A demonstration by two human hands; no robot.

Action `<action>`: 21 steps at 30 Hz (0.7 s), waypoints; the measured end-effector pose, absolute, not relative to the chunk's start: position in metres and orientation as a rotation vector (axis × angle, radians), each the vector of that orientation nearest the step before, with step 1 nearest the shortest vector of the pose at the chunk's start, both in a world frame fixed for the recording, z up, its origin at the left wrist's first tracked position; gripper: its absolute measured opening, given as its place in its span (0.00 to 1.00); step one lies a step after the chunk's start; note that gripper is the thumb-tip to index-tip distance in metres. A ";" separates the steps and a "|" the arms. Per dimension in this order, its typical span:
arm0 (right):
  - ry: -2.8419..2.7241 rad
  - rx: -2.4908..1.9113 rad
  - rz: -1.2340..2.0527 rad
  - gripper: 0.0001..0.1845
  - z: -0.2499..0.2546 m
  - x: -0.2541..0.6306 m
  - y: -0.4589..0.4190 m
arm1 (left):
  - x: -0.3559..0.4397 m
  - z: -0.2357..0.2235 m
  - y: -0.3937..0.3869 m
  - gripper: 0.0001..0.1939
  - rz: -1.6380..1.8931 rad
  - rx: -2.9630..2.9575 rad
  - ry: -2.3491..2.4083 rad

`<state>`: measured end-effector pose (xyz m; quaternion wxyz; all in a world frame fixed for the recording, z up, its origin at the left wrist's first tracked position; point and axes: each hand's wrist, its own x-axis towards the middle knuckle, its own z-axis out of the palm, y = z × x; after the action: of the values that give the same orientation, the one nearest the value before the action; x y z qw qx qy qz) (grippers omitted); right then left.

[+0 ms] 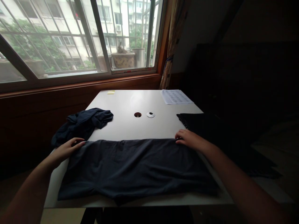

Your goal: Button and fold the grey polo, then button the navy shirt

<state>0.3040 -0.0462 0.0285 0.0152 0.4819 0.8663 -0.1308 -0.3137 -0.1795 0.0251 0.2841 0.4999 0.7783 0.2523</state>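
A dark navy garment (140,168), which looks like a pair of trousers folded lengthwise, lies along the front of the white table (123,124). My left hand (71,146) is at its far left corner, thumb and fingers closed on the edge. At the far right end of the same edge, my right hand (187,138) has its fingers curled onto the cloth. Some wrinkles run across the fabric, and its lower edge dips to a point near the table's front.
A crumpled dark blue garment (90,121) lies at the left edge, partly hanging over. Dark clothing (210,127) covers the right side. Printed sheets (176,97), a yellow sticky note (111,92), a cable hole (137,114) and its white cover (150,115) are farther back, below the window.
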 end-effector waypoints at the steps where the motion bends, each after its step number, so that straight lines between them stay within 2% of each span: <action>1: 2.647 1.463 -0.461 0.08 0.030 0.305 -0.041 | -0.314 0.024 -0.180 0.36 0.660 1.284 2.030; 4: 2.569 1.442 -0.532 0.05 0.034 0.306 -0.030 | -0.321 0.022 -0.189 0.38 0.689 1.174 1.972; 9: 2.569 1.462 -0.545 0.06 0.037 0.301 -0.013 | -0.331 0.011 -0.212 0.40 1.136 1.036 2.117; 15: 2.595 1.469 -0.506 0.05 0.032 0.292 -0.002 | -0.329 0.017 -0.228 0.40 1.079 0.924 1.959; 21: 2.622 1.521 -0.367 0.05 0.039 0.284 -0.008 | -0.331 0.035 -0.219 0.44 1.092 0.957 2.003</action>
<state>0.2841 -0.0076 0.0387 0.0440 0.4977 0.8579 -0.1201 -0.3309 -0.2194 0.0347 0.3276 0.3655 0.7651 0.4169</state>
